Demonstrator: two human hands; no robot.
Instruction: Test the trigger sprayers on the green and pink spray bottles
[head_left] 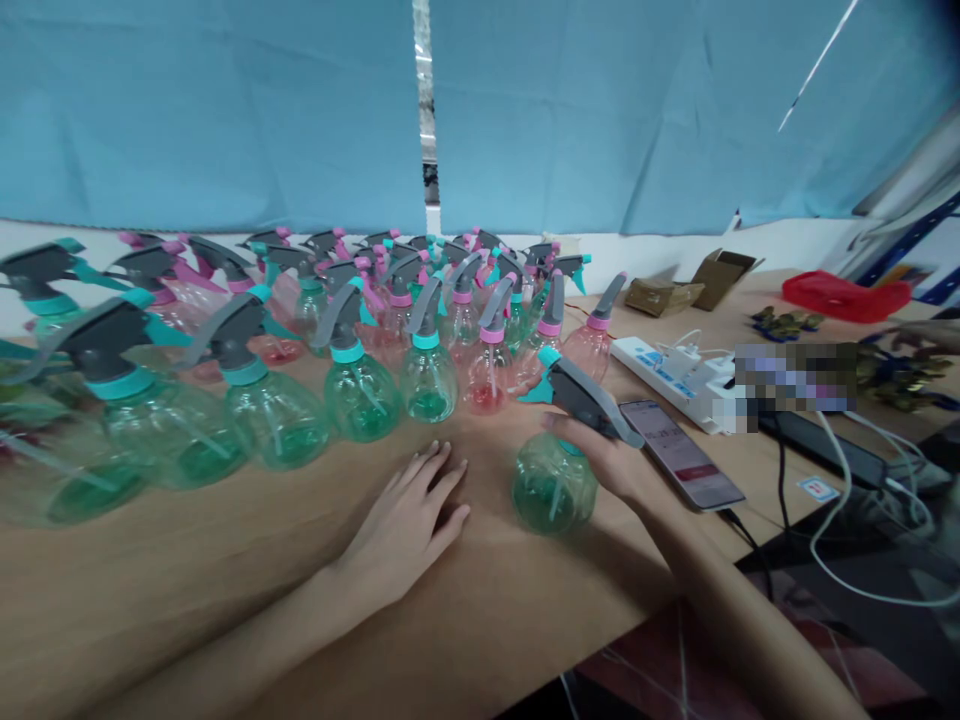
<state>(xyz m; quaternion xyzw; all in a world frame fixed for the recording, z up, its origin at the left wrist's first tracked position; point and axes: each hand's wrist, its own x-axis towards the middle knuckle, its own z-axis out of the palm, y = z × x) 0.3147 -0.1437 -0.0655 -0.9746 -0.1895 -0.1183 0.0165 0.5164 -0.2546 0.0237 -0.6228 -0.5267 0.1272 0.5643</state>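
Note:
My left hand [409,520] lies on the wooden table [315,570] with its fingers apart and nothing in it. To its right, my right hand [596,450] is wrapped round the neck of a green spray bottle [551,490], under the grey trigger head. That bottle has a teal nozzle and stands about upright. Beyond my hands are rows of round spray bottles: a green one [427,385] and a pink one [487,378] are nearest the middle, and larger-looking green ones [277,420] line the left.
Right of the bottles lie a white power strip [660,375], a phone [682,455], cables and a black device [825,450]. Small cardboard boxes [664,297], a red plastic item [844,297] and gold-coloured parts [787,325] are farther back. Another person's hand [926,335] shows at the right edge.

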